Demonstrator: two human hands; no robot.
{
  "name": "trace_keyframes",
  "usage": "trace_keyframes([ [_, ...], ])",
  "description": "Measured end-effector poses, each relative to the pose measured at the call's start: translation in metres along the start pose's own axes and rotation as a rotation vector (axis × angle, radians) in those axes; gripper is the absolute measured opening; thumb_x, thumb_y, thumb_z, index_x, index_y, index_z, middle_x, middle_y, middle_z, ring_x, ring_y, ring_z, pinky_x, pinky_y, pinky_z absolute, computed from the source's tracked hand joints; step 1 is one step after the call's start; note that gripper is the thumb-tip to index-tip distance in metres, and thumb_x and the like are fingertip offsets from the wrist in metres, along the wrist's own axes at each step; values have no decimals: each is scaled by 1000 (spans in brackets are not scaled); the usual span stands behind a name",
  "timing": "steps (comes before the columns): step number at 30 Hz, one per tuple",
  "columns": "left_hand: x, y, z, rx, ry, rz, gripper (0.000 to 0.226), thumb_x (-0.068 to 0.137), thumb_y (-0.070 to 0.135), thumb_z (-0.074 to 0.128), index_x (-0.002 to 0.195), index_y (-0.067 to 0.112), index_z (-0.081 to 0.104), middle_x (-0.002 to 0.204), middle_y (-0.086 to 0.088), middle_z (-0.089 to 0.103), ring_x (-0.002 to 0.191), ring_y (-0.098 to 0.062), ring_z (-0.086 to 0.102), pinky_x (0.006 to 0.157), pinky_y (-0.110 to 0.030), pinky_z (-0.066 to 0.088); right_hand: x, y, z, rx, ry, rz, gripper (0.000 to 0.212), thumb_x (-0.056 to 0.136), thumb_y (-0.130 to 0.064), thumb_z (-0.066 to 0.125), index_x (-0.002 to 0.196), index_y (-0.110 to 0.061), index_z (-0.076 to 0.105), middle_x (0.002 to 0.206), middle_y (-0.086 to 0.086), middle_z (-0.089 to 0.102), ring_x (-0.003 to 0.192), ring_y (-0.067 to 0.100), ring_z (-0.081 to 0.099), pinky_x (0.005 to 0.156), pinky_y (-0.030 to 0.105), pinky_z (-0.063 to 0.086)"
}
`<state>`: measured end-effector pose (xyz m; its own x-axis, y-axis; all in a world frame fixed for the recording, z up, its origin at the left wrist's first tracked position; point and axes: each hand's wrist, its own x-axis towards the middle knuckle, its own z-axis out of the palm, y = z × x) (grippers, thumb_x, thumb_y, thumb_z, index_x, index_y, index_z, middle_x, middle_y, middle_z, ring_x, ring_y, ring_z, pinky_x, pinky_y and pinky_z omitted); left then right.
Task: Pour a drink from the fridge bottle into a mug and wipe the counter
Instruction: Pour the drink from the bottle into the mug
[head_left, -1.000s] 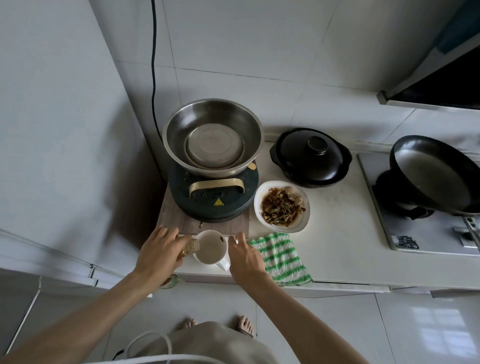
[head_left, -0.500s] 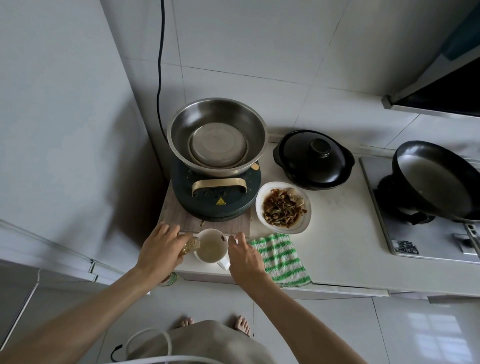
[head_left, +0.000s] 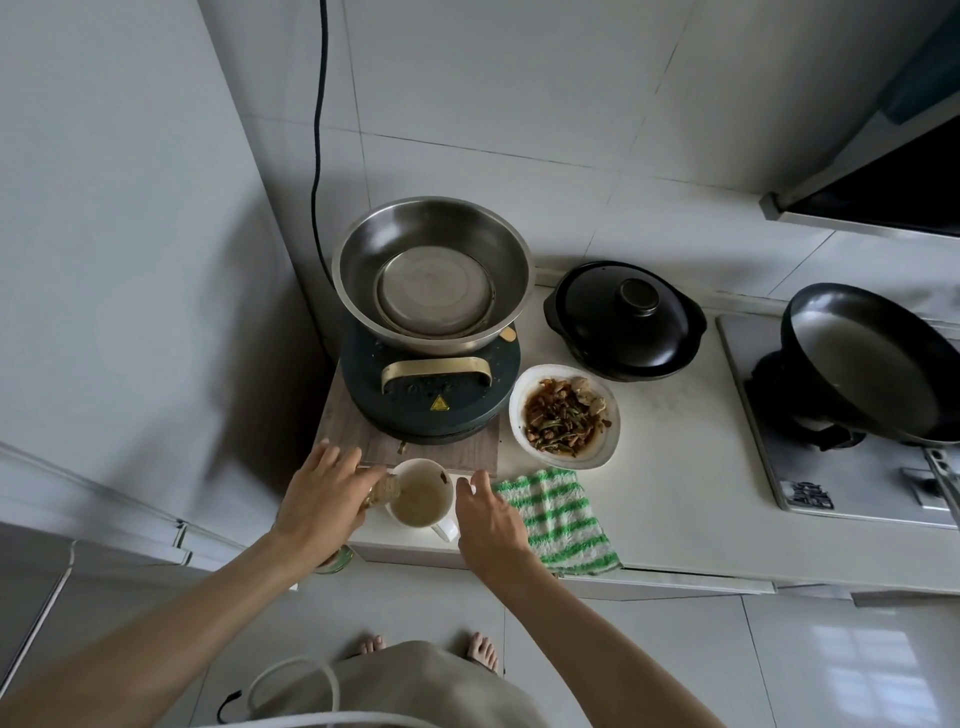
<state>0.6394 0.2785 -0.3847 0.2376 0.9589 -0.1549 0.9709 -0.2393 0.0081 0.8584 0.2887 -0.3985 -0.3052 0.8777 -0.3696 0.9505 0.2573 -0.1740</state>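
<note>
A white mug (head_left: 422, 498) stands at the front left edge of the white counter (head_left: 675, 467), holding pale yellowish liquid. My left hand (head_left: 323, 499) grips a clear glass bottle (head_left: 382, 490), tipped so its neck rests over the mug's left rim; the bottle's base shows below my wrist. My right hand (head_left: 488, 514) touches the mug's right side near its handle, fingers loosely bent. A green-and-white striped cloth (head_left: 558, 517) lies flat on the counter just right of the mug.
Behind the mug a steel bowl (head_left: 434, 275) sits on a dark round cooker (head_left: 431, 395) on a wooden board. A white dish of food (head_left: 564, 415), a black lidded pot (head_left: 623, 319) and a black pan (head_left: 872, 358) on the stove lie to the right. A wall borders the left.
The liquid level in the mug has risen slightly as the bottle stays tipped over it. Both hands keep their places.
</note>
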Motion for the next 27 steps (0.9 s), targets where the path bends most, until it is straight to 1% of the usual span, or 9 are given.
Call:
trace_keyframes([
  [7,3,1,2,9,-37,-10,69,50,23,93,115,25,68,102,-11,67,101,-40,62,96,-53,52,-2,1,2,4,-25,10,56,90,0,64,139,-5,39,148,15,30,115,30,60,89,39,55],
  [11,6,-1,7,-7,-77,-33,68,61,25,88,124,29,61,114,-11,62,114,-41,54,95,-54,52,-3,1,2,-3,-25,9,56,89,1,64,140,-5,39,149,16,30,116,31,59,89,38,55],
  [14,7,-1,8,-9,-85,-43,67,65,24,86,127,30,60,119,-11,61,118,-41,53,99,-54,50,-3,0,2,1,-22,8,56,89,3,64,139,-5,40,147,15,31,115,30,60,88,38,54],
  [17,7,-1,8,4,-82,-42,66,64,23,86,125,29,62,119,-12,63,117,-41,54,101,-55,48,-3,0,2,2,-17,3,54,90,3,62,138,-5,41,145,15,34,113,30,61,88,37,54],
  [21,7,0,8,19,-88,-37,66,61,22,88,123,27,64,118,-13,64,115,-41,56,99,-55,49,-3,0,2,-8,-11,0,53,90,3,62,138,-4,40,146,16,33,113,30,61,87,37,54],
  [24,8,-1,8,40,-101,-38,68,60,21,89,123,28,64,116,-13,64,113,-41,56,101,-56,48,-3,1,2,-20,-10,2,53,91,3,62,138,-4,40,147,16,32,115,30,60,88,38,55],
  [27,7,0,7,29,-109,-45,65,63,22,87,123,27,62,115,-12,62,113,-40,54,94,-55,52,-3,1,2,-25,-10,3,53,91,3,62,138,-4,40,147,17,32,115,30,60,88,38,56],
])
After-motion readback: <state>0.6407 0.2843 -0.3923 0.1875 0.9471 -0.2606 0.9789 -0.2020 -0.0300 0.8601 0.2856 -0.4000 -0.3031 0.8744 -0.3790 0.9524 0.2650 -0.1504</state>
